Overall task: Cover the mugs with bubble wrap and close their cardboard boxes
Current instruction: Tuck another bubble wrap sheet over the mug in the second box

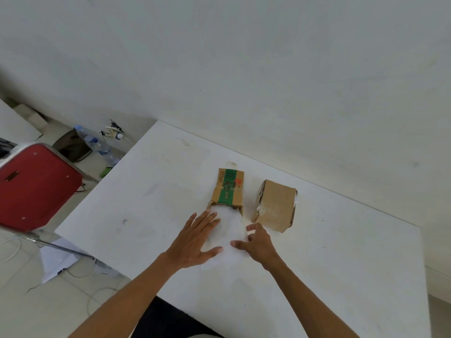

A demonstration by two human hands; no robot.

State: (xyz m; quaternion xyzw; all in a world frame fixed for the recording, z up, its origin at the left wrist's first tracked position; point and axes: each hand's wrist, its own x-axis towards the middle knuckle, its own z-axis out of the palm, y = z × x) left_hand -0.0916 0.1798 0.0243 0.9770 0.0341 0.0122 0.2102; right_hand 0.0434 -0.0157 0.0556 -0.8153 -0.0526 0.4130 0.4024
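Two hands on bubble wrap (229, 230) spilling from the green-banded box (228, 189), mid-table: left hand (195, 242) flat, fingers spread; right hand (258, 242) pinches its right edge. Closed plain box (277, 206) just beside, table (353, 264) stretching beyond.

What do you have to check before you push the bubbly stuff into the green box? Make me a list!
1. Green box open at the end facing the hands: ok.
2. Bubble wrap all inside the box: not ok, most of it lies outside on the table.
3. Left hand flat on the wrap to steady it: ok.
4. Right hand gripping the wrap: cannot tell; its curled fingers are at the wrap's right edge.
5. Mug fully covered: cannot tell, no mug shows.
6. Plain box closed and out of the way: ok.
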